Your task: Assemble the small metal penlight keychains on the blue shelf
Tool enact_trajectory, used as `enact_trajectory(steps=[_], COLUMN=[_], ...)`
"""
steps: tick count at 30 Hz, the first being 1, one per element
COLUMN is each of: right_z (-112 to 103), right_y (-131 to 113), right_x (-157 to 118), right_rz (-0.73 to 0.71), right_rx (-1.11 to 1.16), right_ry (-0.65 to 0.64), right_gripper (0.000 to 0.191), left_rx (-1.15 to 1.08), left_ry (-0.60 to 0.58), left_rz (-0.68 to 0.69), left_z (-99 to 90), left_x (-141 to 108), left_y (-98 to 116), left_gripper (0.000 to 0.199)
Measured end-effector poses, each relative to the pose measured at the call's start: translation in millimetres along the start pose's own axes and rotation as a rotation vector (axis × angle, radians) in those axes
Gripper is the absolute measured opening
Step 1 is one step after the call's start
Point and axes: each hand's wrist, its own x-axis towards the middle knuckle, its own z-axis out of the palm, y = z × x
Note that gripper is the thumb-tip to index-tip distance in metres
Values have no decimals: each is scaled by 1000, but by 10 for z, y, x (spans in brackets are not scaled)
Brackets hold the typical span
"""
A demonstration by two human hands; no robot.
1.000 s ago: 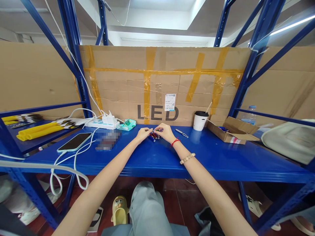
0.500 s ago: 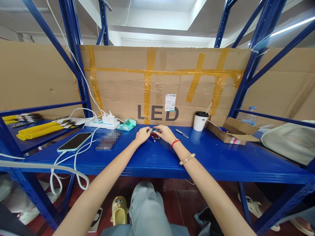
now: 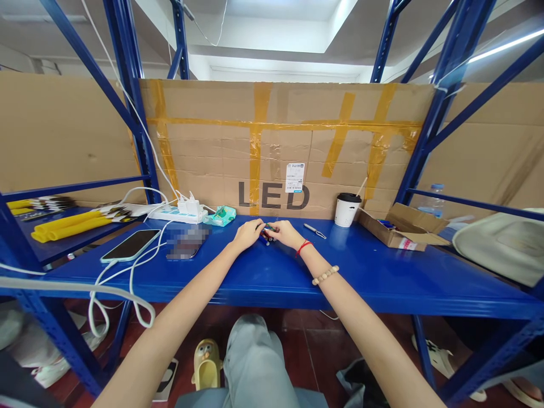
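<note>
Over the blue tabletop (image 3: 365,266), my two hands meet around a small bundle of thin coloured sticks (image 3: 267,238), dark red, blue and green with pale ends. They look like pens or pencils; the fingers cover most of them. My left hand (image 3: 247,234) is closed at the bundle's left side. My right hand (image 3: 285,233) pinches it from the right, fingertips close to the left ones. To the right of my right hand lies a small metal tool with a forked end (image 3: 315,230).
Left of the hands are a phone (image 3: 130,246) with looping white cables, a blurred dark item (image 3: 187,242), a power strip (image 3: 176,213) and a green packet (image 3: 221,216). A lidded paper cup (image 3: 346,211) and an open cardboard box (image 3: 403,232) stand right. Behind rises a cardboard panel (image 3: 212,153).
My right fingers have drawn in and down over the bundle, so the hands sit closer together and less of the sticks shows. Things on the table have stayed put.
</note>
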Motion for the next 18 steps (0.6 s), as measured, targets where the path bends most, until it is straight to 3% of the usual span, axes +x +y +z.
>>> enact_trajectory(steps=[8, 18], right_z=[33, 38], right_y=[37, 46], right_x=[3, 37], right_rz=[-8, 2], right_rx=[54, 167], right_ry=[-5, 158], right_gripper=[19, 28], left_rx=[40, -132], left_ry=[-26, 13], left_rz=[81, 14], left_z=[-7, 3], left_x=[-7, 5], left_y=[-24, 15], left_gripper=[28, 27])
